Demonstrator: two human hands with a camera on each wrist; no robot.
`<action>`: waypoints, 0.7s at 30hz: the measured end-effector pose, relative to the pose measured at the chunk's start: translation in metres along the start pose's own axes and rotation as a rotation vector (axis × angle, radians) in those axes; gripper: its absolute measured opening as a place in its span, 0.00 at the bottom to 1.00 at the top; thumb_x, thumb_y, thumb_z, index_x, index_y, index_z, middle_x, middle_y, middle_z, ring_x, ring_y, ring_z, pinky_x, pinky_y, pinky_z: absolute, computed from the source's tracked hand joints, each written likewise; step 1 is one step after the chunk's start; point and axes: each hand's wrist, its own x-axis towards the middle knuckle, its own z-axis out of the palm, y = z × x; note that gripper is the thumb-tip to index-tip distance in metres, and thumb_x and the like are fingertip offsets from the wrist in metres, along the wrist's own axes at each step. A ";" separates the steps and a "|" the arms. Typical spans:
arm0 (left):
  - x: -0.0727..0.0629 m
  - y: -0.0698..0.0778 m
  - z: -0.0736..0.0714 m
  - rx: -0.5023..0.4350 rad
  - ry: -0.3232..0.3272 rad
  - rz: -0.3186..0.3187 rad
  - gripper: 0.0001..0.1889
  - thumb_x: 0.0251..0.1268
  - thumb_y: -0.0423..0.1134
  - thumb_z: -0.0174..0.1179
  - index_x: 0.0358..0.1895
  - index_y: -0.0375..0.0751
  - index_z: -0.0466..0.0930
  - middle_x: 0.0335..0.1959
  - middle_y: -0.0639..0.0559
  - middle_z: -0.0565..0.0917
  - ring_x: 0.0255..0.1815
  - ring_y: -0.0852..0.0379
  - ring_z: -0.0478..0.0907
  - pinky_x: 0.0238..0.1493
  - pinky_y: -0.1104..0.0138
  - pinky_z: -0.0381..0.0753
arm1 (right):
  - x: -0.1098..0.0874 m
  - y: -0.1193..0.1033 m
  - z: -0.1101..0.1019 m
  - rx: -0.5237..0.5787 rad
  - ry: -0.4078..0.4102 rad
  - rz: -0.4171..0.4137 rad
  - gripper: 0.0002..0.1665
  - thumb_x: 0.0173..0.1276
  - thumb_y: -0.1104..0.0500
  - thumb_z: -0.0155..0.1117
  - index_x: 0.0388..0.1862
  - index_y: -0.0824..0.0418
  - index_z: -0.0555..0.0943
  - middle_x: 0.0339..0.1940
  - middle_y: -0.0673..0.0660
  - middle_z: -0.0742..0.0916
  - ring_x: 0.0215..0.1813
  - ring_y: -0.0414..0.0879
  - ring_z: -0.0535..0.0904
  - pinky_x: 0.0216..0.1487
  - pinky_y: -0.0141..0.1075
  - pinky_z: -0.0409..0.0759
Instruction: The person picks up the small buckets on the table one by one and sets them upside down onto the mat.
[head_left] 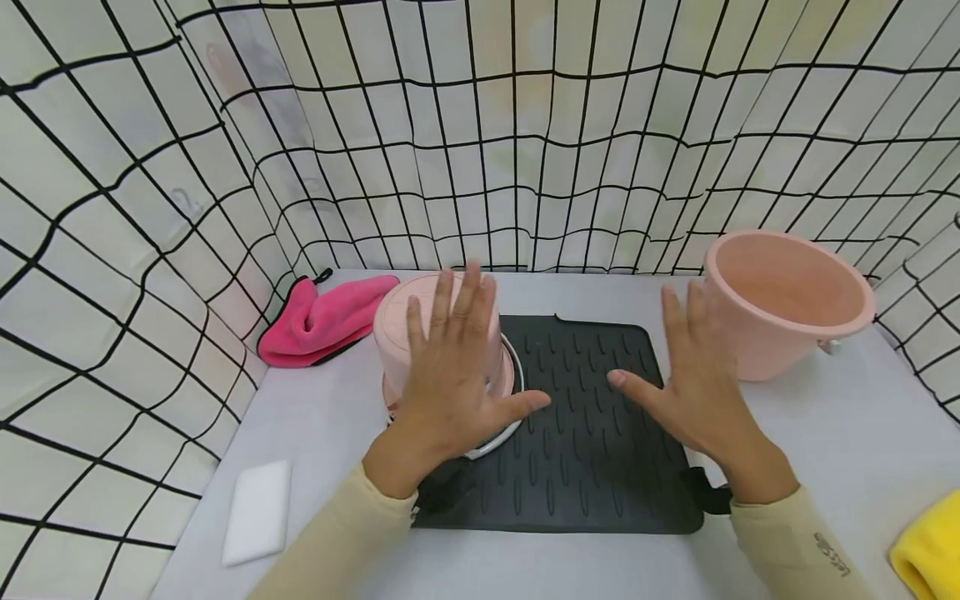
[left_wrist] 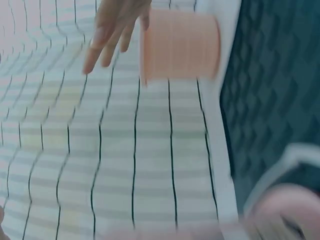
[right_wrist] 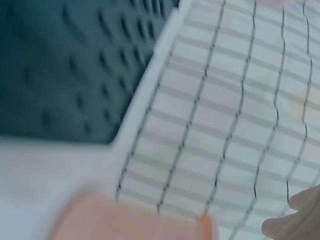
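Observation:
My left hand (head_left: 453,367) is spread flat with straight fingers, in front of an upturned pink bucket (head_left: 390,321) and hiding much of it. Whether they touch, I cannot tell. A white curved handle (head_left: 497,443) lies round the bucket's base. Under it, at least partly, is a dark grey mat (head_left: 577,450) with raised ridges. My right hand (head_left: 693,387) is spread above the mat's right edge, thumb pointing left, holding nothing. Just beyond it a second pink bucket (head_left: 761,333) stands upright, open at the top. Both wrist views are blurred.
A pink cloth (head_left: 337,312) lies at the back left. A white flat block (head_left: 257,512) is at the front left, and a yellow cloth (head_left: 930,546) at the right edge. Black wire grid (head_left: 555,146) walls enclose the table's back and sides.

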 end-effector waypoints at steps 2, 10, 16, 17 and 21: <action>0.013 0.012 0.008 -0.043 -0.044 0.018 0.59 0.63 0.86 0.27 0.86 0.52 0.25 0.88 0.53 0.31 0.87 0.44 0.27 0.77 0.32 0.27 | 0.000 0.010 -0.017 0.004 0.034 0.004 0.70 0.67 0.32 0.69 0.88 0.53 0.34 0.87 0.58 0.34 0.86 0.65 0.29 0.72 0.79 0.33; 0.060 0.051 0.066 -0.184 -0.286 -0.047 0.64 0.65 0.72 0.61 0.83 0.59 0.16 0.84 0.63 0.20 0.84 0.57 0.15 0.79 0.35 0.27 | 0.012 0.058 -0.077 -0.057 0.104 0.162 0.66 0.71 0.39 0.64 0.87 0.59 0.31 0.86 0.62 0.33 0.85 0.67 0.27 0.74 0.76 0.29; 0.093 0.071 0.119 -0.253 -0.443 -0.130 0.58 0.70 0.75 0.50 0.81 0.63 0.13 0.81 0.69 0.17 0.82 0.62 0.14 0.81 0.41 0.27 | 0.022 0.107 -0.114 -0.037 0.117 0.405 0.61 0.78 0.39 0.54 0.84 0.59 0.24 0.83 0.65 0.27 0.82 0.70 0.20 0.70 0.78 0.28; 0.097 0.075 0.128 -0.265 -0.461 -0.144 0.57 0.70 0.76 0.49 0.81 0.64 0.13 0.81 0.69 0.17 0.82 0.62 0.15 0.81 0.42 0.27 | 0.022 0.115 -0.118 -0.023 0.116 0.436 0.60 0.79 0.39 0.51 0.84 0.59 0.23 0.83 0.65 0.26 0.82 0.69 0.19 0.70 0.77 0.28; 0.112 0.086 0.159 -0.322 -0.511 -0.217 0.55 0.70 0.78 0.44 0.81 0.65 0.14 0.82 0.69 0.21 0.85 0.60 0.21 0.82 0.42 0.30 | 0.021 0.146 -0.134 0.022 0.112 0.548 0.54 0.83 0.41 0.42 0.82 0.59 0.20 0.82 0.65 0.26 0.81 0.70 0.19 0.69 0.77 0.26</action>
